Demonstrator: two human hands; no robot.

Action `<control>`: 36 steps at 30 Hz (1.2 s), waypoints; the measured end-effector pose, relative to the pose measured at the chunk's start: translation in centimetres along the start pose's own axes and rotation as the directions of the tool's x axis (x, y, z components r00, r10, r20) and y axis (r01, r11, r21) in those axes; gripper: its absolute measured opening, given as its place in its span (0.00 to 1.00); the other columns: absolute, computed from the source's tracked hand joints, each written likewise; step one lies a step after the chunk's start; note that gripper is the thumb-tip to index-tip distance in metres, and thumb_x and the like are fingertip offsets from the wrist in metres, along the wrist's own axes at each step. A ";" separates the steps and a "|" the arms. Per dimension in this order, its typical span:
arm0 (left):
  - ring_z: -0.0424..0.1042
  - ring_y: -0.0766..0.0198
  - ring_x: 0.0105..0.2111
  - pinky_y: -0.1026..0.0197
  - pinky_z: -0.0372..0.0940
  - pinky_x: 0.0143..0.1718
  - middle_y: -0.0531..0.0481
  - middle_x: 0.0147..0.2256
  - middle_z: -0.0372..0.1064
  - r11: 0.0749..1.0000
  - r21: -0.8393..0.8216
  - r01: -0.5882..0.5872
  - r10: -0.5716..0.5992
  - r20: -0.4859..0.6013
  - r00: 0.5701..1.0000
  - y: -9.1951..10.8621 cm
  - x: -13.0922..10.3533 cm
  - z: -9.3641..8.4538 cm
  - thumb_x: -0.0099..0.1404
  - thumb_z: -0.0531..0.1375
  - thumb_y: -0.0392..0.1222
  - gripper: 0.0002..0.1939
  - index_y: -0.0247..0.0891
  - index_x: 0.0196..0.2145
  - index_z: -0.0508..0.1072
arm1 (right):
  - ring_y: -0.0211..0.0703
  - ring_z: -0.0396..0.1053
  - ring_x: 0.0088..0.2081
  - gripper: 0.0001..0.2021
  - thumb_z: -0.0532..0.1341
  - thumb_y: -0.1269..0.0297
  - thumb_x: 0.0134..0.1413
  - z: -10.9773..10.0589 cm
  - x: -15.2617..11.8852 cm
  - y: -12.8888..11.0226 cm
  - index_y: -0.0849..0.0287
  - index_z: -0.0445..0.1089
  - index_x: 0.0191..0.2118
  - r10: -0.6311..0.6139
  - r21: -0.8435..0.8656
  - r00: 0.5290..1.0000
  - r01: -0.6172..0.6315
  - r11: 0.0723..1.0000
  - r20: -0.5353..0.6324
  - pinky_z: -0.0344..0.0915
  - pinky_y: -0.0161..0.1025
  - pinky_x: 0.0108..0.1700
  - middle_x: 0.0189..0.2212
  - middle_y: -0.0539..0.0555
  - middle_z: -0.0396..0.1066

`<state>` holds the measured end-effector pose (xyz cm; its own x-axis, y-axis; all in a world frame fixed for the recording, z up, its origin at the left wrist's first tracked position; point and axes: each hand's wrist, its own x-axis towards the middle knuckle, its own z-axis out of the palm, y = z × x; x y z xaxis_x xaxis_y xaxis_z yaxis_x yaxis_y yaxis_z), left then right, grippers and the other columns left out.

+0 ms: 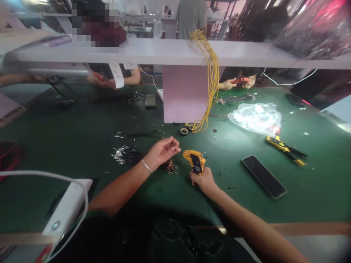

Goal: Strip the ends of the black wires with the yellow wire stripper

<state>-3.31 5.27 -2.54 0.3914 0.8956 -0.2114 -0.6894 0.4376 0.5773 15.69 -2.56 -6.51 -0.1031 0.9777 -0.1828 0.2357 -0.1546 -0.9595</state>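
Note:
My right hand (204, 179) is wrapped round the handle of a yellow and black wire stripper (196, 162), whose head points up and to the left. Just left of that head, my left hand (164, 151) has its fingers pinched together on what looks like a thin black wire; most of it is hidden. Beneath and beside my left hand lies a bundle of black wires (128, 155) with bright metal ends on the left and coppery ends (171, 167) on the right. Farther back rests a smaller group of black wires (139, 134).
Right of my hands lie a phone (263, 176), a yellow and black cutter (286, 149) and a clear plastic bag (256, 117). Yellow wires (212, 73) hang from the shelf (150, 53). Rolls of tape (184, 131) sit mid-table. Across it, co-workers' hands (238, 83) hold red-handled tools.

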 end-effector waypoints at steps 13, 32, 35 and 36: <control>0.49 0.76 0.15 0.70 0.51 0.18 0.53 0.18 0.60 0.987 0.147 0.067 -0.085 0.121 0.989 0.0 -2.0 1.8 0.64 0.59 0.35 0.13 0.29 0.21 0.70 | 0.34 0.59 0.13 0.09 0.58 0.69 0.40 -1.6 -3.4 -0.9 0.59 0.64 0.14 0.148 0.174 0.921 -0.223 0.959 0.361 0.56 0.33 0.20 0.08 0.47 0.65; 0.73 0.56 0.39 0.52 0.67 0.45 0.37 0.36 0.74 0.892 0.448 0.055 -0.109 0.095 0.989 0.6 -2.0 1.7 0.64 0.60 0.41 0.11 0.29 0.34 0.78 | 0.39 0.66 0.19 0.07 0.65 0.64 0.41 -2.9 -2.8 -0.7 0.61 0.68 0.22 0.094 0.410 0.876 -0.313 0.857 0.472 0.63 0.36 0.28 0.15 0.51 0.71; 0.73 0.57 0.39 0.55 0.69 0.40 0.38 0.36 0.74 0.894 0.444 0.058 -0.118 0.109 0.987 0.6 -1.8 1.5 0.64 0.60 0.41 0.11 0.29 0.35 0.78 | 0.39 0.67 0.20 0.06 0.64 0.65 0.41 -3.2 -2.7 -0.6 0.62 0.69 0.22 0.108 0.391 0.866 -0.327 0.861 0.487 0.62 0.36 0.28 0.16 0.52 0.72; 0.72 0.57 0.39 0.56 0.69 0.38 0.38 0.36 0.73 0.897 0.437 0.062 -0.123 0.113 0.986 0.7 -1.8 1.5 0.65 0.60 0.41 0.11 0.29 0.35 0.78 | 0.39 0.67 0.20 0.06 0.64 0.66 0.41 -3.2 -2.6 -0.6 0.62 0.69 0.22 0.106 0.383 0.865 -0.324 0.865 0.491 0.62 0.36 0.28 0.16 0.52 0.72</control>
<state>-3.54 3.84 -0.60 0.5396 0.8202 -0.1899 -0.3281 0.4127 0.8497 18.92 -4.59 -4.80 -0.5382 0.7596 -0.3652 -0.1331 -0.5045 -0.8531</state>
